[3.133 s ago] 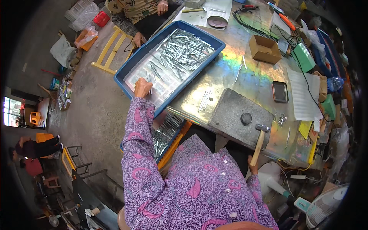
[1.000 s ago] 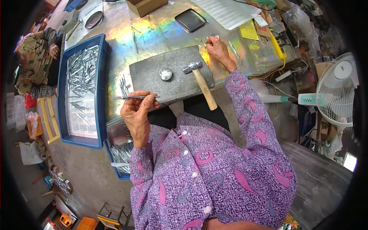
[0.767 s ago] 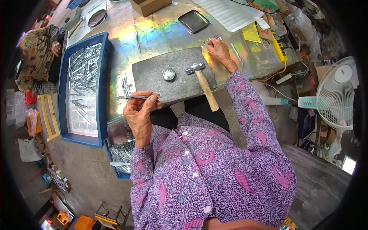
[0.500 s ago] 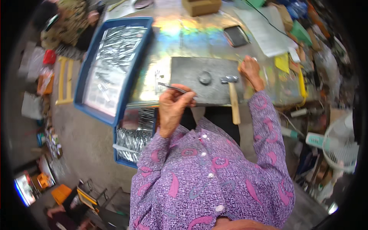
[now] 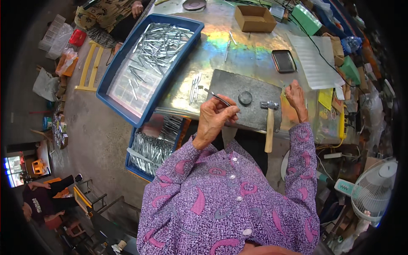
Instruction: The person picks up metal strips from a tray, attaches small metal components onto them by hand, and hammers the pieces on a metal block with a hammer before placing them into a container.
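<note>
My left hand (image 5: 215,120) pinches a slim metal rod (image 5: 217,97) between thumb and fingers, above the left front part of a dark grey metal plate (image 5: 225,83). Its tip points up and left, toward several short silver rods (image 5: 195,87) lying beside the plate. A small round dark block (image 5: 245,98) sits on the plate. To its right lies a hammer (image 5: 270,125), its head on the plate and its wooden handle jutting past the table's front edge. Just right of the plate, my right hand (image 5: 296,100) is closed with curled fingers; what it may hold is hidden.
A blue tray (image 5: 119,111) of metal rods stands at left, with a second blue bin (image 5: 138,168) below it. Farther back are a cardboard box (image 5: 255,19) and a dark rectangular dish (image 5: 284,61). A fan (image 5: 374,191) stands at right. Another person's hand (image 5: 137,8) shows at far left.
The view has shifted, so the table and tray sit farther right and turned in the picture. My left hand keeps the rod; my right hand stays closed beside the plate. The hammer has not moved.
</note>
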{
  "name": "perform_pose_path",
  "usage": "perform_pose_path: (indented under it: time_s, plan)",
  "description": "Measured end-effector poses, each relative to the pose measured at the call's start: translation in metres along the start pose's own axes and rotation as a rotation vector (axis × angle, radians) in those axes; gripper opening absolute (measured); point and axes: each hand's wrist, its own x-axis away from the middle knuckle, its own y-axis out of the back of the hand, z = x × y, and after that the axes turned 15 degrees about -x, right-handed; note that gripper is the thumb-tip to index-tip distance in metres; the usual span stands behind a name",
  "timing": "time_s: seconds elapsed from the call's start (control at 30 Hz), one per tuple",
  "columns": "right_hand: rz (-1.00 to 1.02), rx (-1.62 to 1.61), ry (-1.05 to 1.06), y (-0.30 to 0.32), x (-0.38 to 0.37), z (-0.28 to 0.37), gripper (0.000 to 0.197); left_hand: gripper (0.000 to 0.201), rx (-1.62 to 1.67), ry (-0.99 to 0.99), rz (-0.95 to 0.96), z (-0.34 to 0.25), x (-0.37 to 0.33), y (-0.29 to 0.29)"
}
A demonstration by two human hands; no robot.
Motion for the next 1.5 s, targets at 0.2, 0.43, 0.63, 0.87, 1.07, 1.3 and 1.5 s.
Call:
perform_pose_path:
  time_s: [0.2, 0.43, 0.63, 0.87, 1.07, 1.3, 1.5]
  plan:
    - [0.047, -0.792, -0.544, 0.038, -0.022, 0.057, 0.01, 0.01, 0.149, -0.04, -0.006, 0.0, -0.015, 0.002]
    - [-0.086, -1.384, -0.698, 0.055, -0.012, 0.095, 0.013, 0.016, 0.339, 0.014, 0.02, 0.006, -0.033, -0.002]
    - [-0.061, -1.504, -0.687, 0.074, -0.008, 0.185, 0.009, 0.014, 0.419, 0.112, 0.055, 0.009, -0.039, -0.012]
    - [-0.011, -1.596, -0.526, 0.067, 0.003, 0.243, 0.012, 0.014, 0.538, 0.15, 0.135, 0.01, -0.038, -0.02]
    - [-0.119, -1.561, -0.498, 0.064, 0.01, 0.25, 0.012, 0.017, 0.653, 0.2, 0.183, 0.016, -0.036, -0.028]
    - [-0.167, -1.468, -0.486, 0.064, 0.015, 0.257, 0.01, 0.017, 0.688, 0.213, 0.147, 0.018, -0.032, -0.035]
    - [-0.394, -1.094, -0.226, 0.043, 0.025, 0.258, 0.008, 0.012, 0.731, 0.176, 0.162, 0.019, -0.028, -0.036]
